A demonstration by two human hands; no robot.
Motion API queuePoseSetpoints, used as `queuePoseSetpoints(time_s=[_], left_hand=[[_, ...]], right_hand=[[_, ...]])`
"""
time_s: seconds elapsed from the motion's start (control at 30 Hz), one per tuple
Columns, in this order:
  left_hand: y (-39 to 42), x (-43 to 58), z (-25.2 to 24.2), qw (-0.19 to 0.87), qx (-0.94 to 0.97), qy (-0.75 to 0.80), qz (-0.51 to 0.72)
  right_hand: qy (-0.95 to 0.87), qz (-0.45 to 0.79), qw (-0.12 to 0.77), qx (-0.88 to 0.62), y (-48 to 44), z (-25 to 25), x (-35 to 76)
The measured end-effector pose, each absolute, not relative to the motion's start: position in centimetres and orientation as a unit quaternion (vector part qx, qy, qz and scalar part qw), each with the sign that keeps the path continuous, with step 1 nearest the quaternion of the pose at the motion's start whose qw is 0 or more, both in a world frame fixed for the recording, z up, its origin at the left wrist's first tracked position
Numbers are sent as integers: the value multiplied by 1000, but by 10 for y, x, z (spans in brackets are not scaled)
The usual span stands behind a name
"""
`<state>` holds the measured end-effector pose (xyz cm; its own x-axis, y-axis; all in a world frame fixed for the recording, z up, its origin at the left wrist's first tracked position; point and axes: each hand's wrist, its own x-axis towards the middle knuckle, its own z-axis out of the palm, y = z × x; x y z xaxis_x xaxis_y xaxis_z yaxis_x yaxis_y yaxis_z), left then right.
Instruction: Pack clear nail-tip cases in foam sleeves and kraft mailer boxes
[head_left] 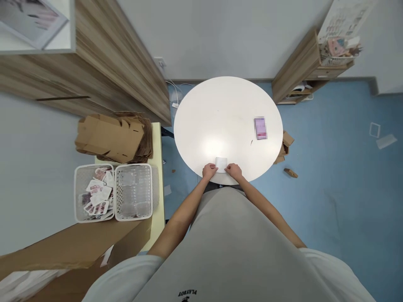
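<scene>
A small white square piece (221, 164), perhaps folded paper, lies at the near edge of the round white table (204, 109). My left hand (209, 170) pinches its left edge between thumb and fingers. On the other side, my right hand (233, 170) has its fingers closed on the lower right corner. The piece looks flat, and its exact kind is too small to make out. Farther right on the tabletop lies a purple, blurred rectangular item (260, 128), apart from both hands. A tiny dark sliver (251, 142) is beside it.
At left, a yellow table (159, 184) bears stacked flat cardboard (110, 136), a white basket of printed cards (94, 166) and another with clear plastic trays (134, 218). A large open carton (94, 239) stands nearer. Cardboard scraps (290, 173) and a wooden cabinet (296, 69) are at right.
</scene>
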<state>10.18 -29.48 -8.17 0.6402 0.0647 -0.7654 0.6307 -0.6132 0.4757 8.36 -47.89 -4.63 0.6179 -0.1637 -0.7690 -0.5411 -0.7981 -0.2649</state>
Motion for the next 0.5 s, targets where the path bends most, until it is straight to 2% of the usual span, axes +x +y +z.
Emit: queuePoseSetpoints(time_s=[0.17,0.5], left_hand=[[-300,102,-72,363,827,232,-362],[-312,100,-77,318,829,280,-366]], right_hand=[[151,401,243,-870,-488,-42,95],[142,413,250,-864,-490,-65,96]])
